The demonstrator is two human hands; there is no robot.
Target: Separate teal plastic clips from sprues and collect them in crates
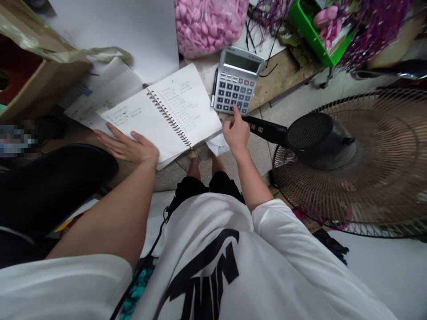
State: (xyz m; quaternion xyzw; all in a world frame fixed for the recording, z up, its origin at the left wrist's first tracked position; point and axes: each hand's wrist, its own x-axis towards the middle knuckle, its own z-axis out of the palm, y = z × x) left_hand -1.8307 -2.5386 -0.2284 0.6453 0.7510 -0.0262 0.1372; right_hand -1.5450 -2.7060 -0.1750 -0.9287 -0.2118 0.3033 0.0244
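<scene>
My left hand [131, 144] lies spread on the left page of a spiral notebook [190, 100], its fingers near the page's outer edge. Handwritten lines fill parts of both pages. My right hand [237, 131] has its index finger stretched out to the lower keys of a grey calculator [237, 80]; the other fingers are curled and I see nothing held in them. The fingertip appears to touch a key. The calculator's display shows no readable digits. A dark pen [214, 86] lies along the calculator's left side.
Behind the calculator sits a clear bag of pink pieces [210, 26]. A green tray [320, 49] with pink items stands at the back right. A large black fan [347, 155] is close to my right arm. Loose papers [103, 84] and a black chair [50, 178] are at left.
</scene>
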